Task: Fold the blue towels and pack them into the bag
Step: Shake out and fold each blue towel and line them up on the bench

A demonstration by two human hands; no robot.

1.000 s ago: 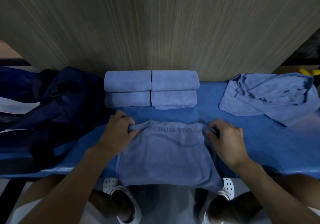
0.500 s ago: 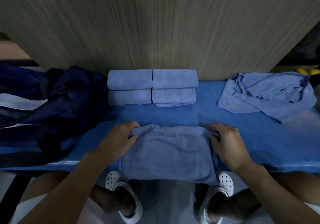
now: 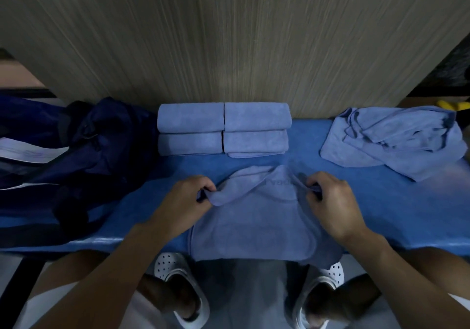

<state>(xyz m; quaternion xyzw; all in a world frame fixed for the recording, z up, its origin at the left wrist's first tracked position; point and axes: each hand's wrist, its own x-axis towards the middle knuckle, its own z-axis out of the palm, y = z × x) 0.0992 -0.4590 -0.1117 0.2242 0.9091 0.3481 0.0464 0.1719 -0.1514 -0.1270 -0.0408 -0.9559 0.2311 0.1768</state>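
Head view, looking down on the blue-covered bench (image 3: 381, 209). One blue towel (image 3: 254, 227) lies flat in the middle of it. Its near edge hangs over the front lip of the bench, and its far edge is lifted and bunched into a ridge. Dark lettering shows on the raised part, too creased to read. Left hand (image 3: 189, 199): grip clamped on the far left corner of the towel, fingers curled, cloth pinched under the thumb. Right hand (image 3: 330, 201): grip clamped on the far right corner in the same way, with a narrow fold of cloth running out from between the fingers. Both forearms come in from the bottom corners of the view. Folded towels (image 3: 223, 128), four of them, sit at the back of the bench in a two-by-two block touching the wood-grain wall panel (image 3: 229, 36). A thin flap sticks out under the near right one. Loose towels (image 3: 391, 140) lie in a crumpled heap at the far right of the bench, well apart from the block. The dark navy bag (image 3: 84, 150) is slumped on the left end of the bench, just beside the block, and I cannot tell whether its mouth is open. White perforated clogs (image 3: 175, 278) are visible on the floor below the bench edge. A yellow object (image 3: 452, 105) shows past the right heap, too small to identify.
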